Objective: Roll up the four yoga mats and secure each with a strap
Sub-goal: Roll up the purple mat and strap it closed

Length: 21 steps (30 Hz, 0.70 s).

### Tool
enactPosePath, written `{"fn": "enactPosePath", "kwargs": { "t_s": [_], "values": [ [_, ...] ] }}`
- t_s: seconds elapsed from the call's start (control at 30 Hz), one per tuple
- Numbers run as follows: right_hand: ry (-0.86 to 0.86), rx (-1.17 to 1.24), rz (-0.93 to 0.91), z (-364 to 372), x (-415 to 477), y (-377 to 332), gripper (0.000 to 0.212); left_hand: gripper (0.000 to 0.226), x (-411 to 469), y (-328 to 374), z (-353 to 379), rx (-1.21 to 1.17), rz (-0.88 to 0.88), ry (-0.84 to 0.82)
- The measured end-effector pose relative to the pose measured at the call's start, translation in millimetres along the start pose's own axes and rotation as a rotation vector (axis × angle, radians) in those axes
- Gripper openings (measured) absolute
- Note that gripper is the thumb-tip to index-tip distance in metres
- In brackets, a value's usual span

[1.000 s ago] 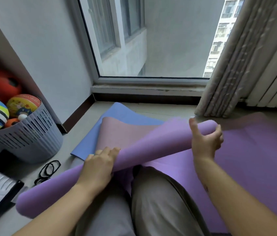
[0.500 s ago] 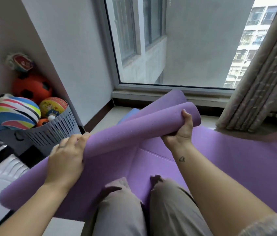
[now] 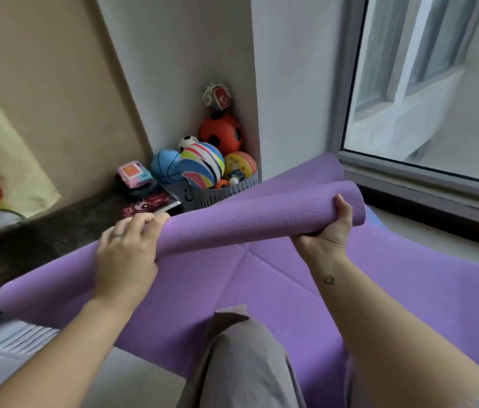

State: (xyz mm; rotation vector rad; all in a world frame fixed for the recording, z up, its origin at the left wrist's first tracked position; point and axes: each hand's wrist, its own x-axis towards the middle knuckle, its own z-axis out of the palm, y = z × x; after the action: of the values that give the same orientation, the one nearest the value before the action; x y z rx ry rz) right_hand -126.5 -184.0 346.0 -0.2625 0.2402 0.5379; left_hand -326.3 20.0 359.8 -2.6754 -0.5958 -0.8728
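while the roll is up off the floor: textured purple foam yoga mat (image 3: 247,222), a loosely wound tube held across the lap, right end tilted higher toward the grey window frame (image 3: 409,169).
unrolled tail (image 3: 409,290): same mat, spread flat on the floor below the tube and under the knees.
left hand (image 3: 126,248): fingers curled over the top of the tube, thumb tucked beneath, gripping.
right hand (image 3: 326,231): wrapped round the tube close to its right end, thumb up the near side, gripping.
feel: looks light and soft, and the embossed skin should be grippy, so slipping seems unlikely. it's springy though, the coil looks baggy and would likely unwind if let go.
where to hold: hands well apart on the tube, squeezing to tighten the core.
strap: none in view.
thin blue mat (image 3: 375,216): a sliver peeks out past the right end.
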Motion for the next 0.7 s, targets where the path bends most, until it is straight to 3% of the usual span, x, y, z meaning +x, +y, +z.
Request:
{"fn": "enactPosePath", "kwargs": {
  "t_s": [0.1,0.23,0.47,0.57,0.63,0.7],
  "values": [
    [0.016,-0.052,0.017,-2,1,4,0.049,0.077,-8,-2,-2,0.014,0.003,0.011],
    [0.168,-0.117,-0.04,-35,-6,-27,0.05,0.074,-15,34,14,-0.04,0.092,-0.044],
    [0.478,-0.311,-0.031,-104,-25,-103,0.075,0.071,-33,123,27,-0.088,0.205,-0.466],
    [0.715,-0.733,-0.123,-118,-35,-122,0.083,0.07,-44,144,25,-0.105,0.226,-0.59],
    [0.95,-1.126,-0.358,-125,-42,-131,0.093,0.071,-48,154,21,-0.166,0.216,-0.673],
    [0.893,-1.468,-0.71,-125,-57,-129,0.096,0.073,-51,163,18,-0.203,0.224,-0.739]
  ]
}}
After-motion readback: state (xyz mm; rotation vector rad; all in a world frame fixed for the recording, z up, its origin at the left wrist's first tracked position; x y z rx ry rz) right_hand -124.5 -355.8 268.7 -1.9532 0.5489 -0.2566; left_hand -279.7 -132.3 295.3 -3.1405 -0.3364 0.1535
